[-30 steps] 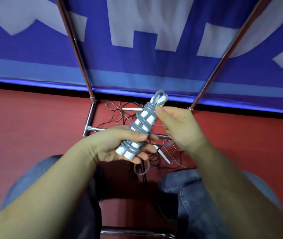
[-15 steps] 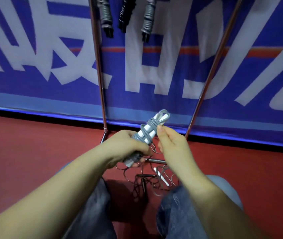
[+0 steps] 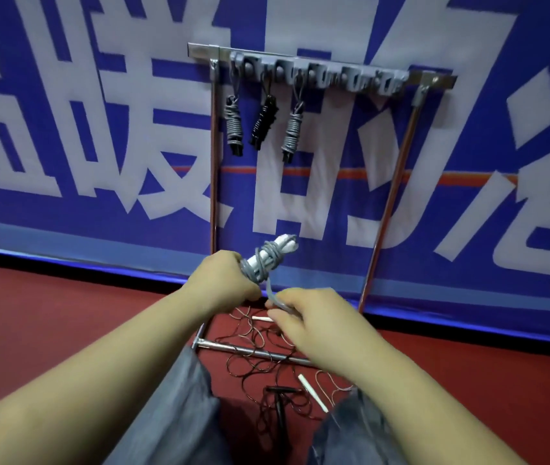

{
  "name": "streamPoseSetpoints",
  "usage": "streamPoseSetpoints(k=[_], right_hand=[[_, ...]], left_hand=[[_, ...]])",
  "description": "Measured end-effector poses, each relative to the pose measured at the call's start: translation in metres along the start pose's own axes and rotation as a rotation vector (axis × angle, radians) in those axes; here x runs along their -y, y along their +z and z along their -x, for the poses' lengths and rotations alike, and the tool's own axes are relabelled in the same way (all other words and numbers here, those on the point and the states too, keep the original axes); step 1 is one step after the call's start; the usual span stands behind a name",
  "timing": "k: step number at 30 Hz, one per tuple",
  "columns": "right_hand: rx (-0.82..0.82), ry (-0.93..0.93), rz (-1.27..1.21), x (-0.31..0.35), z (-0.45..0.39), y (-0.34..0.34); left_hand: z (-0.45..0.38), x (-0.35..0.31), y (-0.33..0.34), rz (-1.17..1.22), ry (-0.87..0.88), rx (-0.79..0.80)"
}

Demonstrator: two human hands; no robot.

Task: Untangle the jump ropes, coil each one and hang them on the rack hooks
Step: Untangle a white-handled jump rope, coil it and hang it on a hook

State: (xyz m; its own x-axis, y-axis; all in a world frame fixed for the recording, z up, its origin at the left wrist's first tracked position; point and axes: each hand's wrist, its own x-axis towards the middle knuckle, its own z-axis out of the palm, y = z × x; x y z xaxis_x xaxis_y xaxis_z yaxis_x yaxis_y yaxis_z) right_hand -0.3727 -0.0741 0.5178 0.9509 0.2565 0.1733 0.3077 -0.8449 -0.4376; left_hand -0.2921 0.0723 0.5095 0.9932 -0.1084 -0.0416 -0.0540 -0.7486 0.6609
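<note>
My left hand (image 3: 230,280) grips the lower end of a coiled jump rope (image 3: 268,258), grey cord wound round two white handles that point up and right. Just below it, my right hand (image 3: 304,315) pinches a loose grey loop of that cord (image 3: 272,297). The metal rack (image 3: 381,229) stands against the banner, its hook bar (image 3: 320,73) high up. Three coiled ropes hang on the left hooks: grey (image 3: 233,124), black (image 3: 263,120), grey (image 3: 292,130). Thin dark tangled ropes (image 3: 260,357) with a white handle (image 3: 312,392) lie on the floor by the rack's base.
A blue banner with white characters (image 3: 99,129) covers the wall behind the rack. The floor is red (image 3: 49,323). The rack's base bar (image 3: 246,350) crosses the floor before my knees, in grey jeans (image 3: 179,417). Several hooks to the right of the hung ropes hold nothing.
My view has risen, bringing the hook bar and hung ropes into sight. My right hand moved from the bundle's top to below it and now pinches a loose loop.
</note>
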Motion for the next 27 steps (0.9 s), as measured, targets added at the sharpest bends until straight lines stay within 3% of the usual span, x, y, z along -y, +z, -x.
streamPoseSetpoints(k=[3,7,12,15,18,20,23,27], right_hand=[[-0.013,-0.06,0.096,0.01,-0.006,-0.042],[0.032,-0.074,-0.013,0.002,-0.011,-0.076],[0.162,0.054,-0.693,-0.017,0.001,-0.079],[0.187,0.099,-0.85,-0.016,0.014,-0.059],[0.158,0.202,-0.922,-0.016,0.022,-0.032],[0.158,0.235,-0.783,-0.019,0.026,-0.016],[0.157,0.111,-0.408,-0.011,0.034,-0.004],[0.219,-0.041,0.018,0.022,0.042,0.001]], left_hand=[[0.018,-0.016,-0.015,-0.24,0.082,0.159],[0.047,-0.032,-0.029,-0.313,0.238,0.425],[0.071,-0.035,-0.046,-0.049,0.394,0.517],[0.08,-0.028,-0.039,0.067,0.401,0.571],[0.084,-0.013,-0.033,0.304,0.293,0.516],[0.081,-0.003,-0.032,0.475,0.205,0.425],[0.07,0.006,-0.03,0.589,0.067,0.229],[0.06,0.015,-0.02,0.315,0.018,-0.011]])
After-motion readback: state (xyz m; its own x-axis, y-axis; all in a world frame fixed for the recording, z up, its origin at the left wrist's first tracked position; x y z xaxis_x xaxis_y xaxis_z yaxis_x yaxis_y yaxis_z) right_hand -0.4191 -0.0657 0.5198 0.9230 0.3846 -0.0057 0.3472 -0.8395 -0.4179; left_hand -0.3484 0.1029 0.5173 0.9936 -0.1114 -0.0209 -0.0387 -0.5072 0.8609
